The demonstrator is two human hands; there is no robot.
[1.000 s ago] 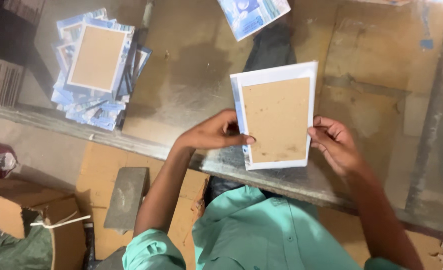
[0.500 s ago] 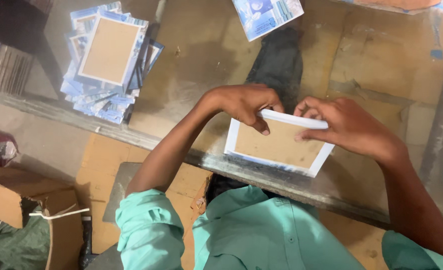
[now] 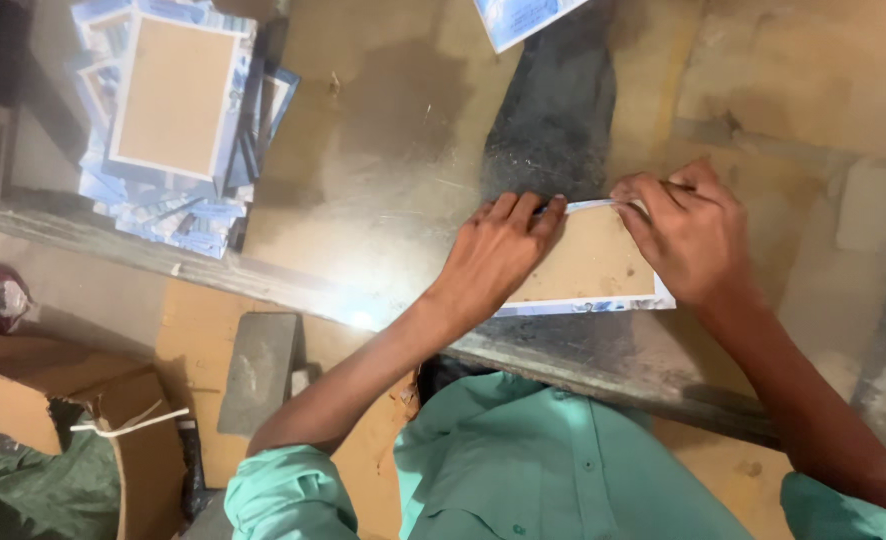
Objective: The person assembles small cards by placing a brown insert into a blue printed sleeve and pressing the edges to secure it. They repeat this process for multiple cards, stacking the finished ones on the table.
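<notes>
A brown board panel with a white and blue border (image 3: 588, 268) lies flat on the glass tabletop (image 3: 393, 160) near its front edge. My left hand (image 3: 498, 255) presses on the panel's left part, fingers reaching to its far edge. My right hand (image 3: 691, 232) covers the right part, fingertips pinching the white far edge. Both hands hide much of the panel.
A stack of similar bordered panels (image 3: 173, 120) sits at the table's far left. Another blue and white sheet (image 3: 523, 15) pokes in at the top. Below the table lie a cardboard box (image 3: 53, 420) with string and a grey slab (image 3: 258, 370).
The panel, held upright in both hands a second ago, has been tipped down and laid flat on the glass. Both hands now press on it.
</notes>
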